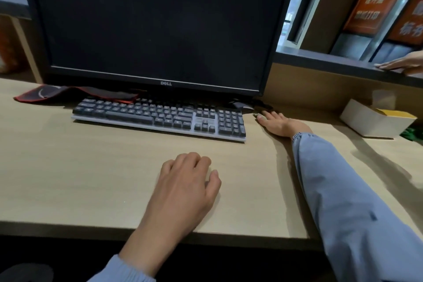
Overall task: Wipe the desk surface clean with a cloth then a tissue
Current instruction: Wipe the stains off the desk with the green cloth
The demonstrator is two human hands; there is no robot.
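Observation:
The light wooden desk (68, 178) fills the lower half of the view. My left hand (185, 181) rests on it in front of the keyboard, fingers loosely curled, with nothing visible in it. My right hand (277, 122) lies flat on the desk just right of the keyboard. Its straight fingers point toward a small dark object (240, 105) under the monitor's corner, and the fingertips are close to it. A dark cloth-like pad with a red edge (68, 92) lies crumpled behind the keyboard on the left. No tissue shows plainly.
A grey keyboard (160, 117) sits below a dark Dell monitor (158, 20). A white open box (375, 119) stands at the right. Another person's hand (400, 64) rests on the raised ledge (320, 59) at the upper right.

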